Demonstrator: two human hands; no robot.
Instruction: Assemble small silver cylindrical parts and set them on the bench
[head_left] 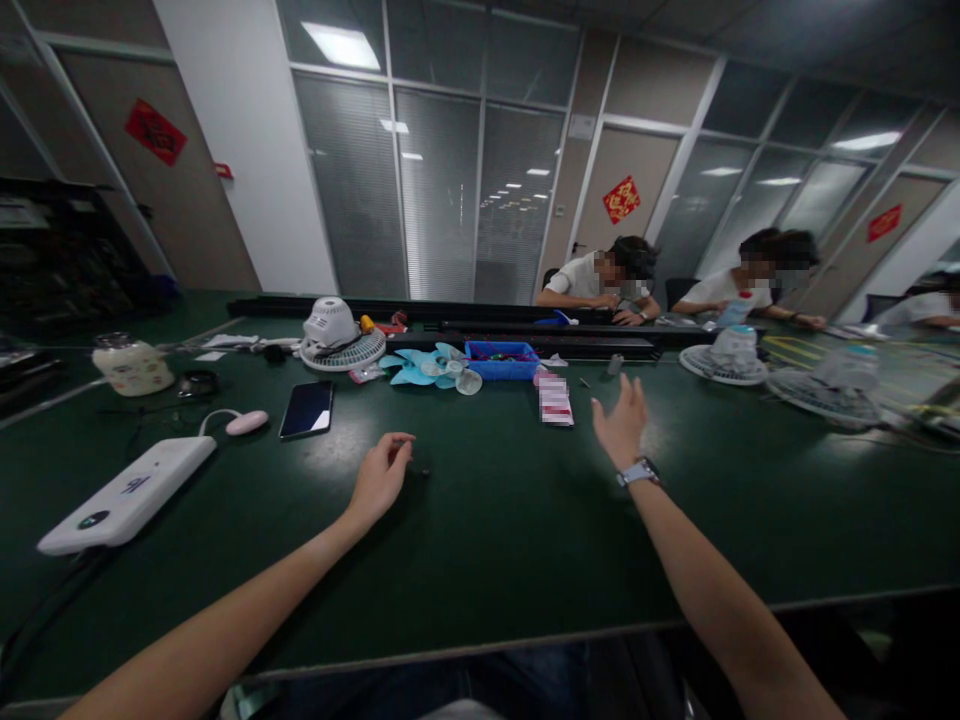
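Note:
My left hand [379,478] rests over the green table with its fingers loosely bent and a gap between thumb and fingers; nothing shows in it. Just right of it lies a tiny dark piece [425,473], too small to name. My right hand [622,424], with a watch [638,472] on its wrist, stretches forward, fingers spread and holding nothing. Beyond its fingertips stands a small grey cylinder [615,364]. A short thin dark piece [585,382] lies left of that. A pink-and-white packet [554,400], partly blurred out, is left of the right hand.
Farther back are a blue bin [501,361] with small parts, light-blue fan blades [424,367] and a white fan part [331,325]. A phone [307,409], white power bank [131,495] and jar [132,364] lie left. More fan parts [731,355] stand right; people sit across.

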